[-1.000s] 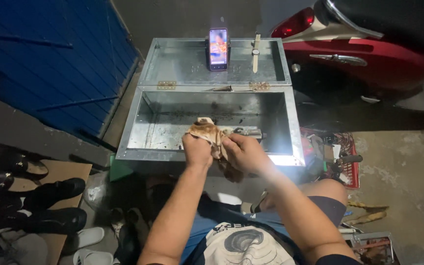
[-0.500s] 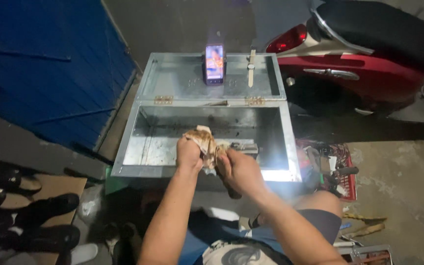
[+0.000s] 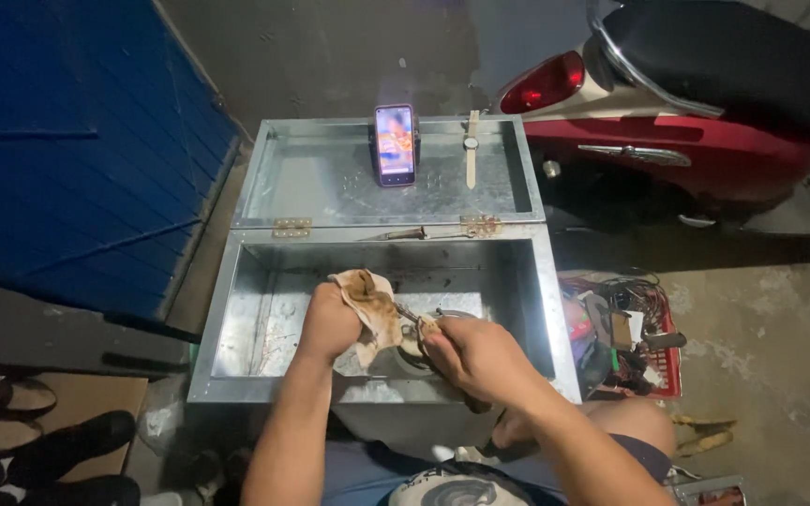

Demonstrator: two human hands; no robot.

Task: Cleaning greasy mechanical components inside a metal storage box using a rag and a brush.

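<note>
While two hands (image 3: 330, 323) (image 3: 475, 356) grip one rag (image 3: 372, 309), one box (image 3: 264, 323)

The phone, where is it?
In the head view the phone stands upright on the open lid of the metal box, top centre, just left of a wristwatch.

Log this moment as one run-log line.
left hand: grips stained rag | right hand: holds small metal part against rag | place: over open metal box
</note>
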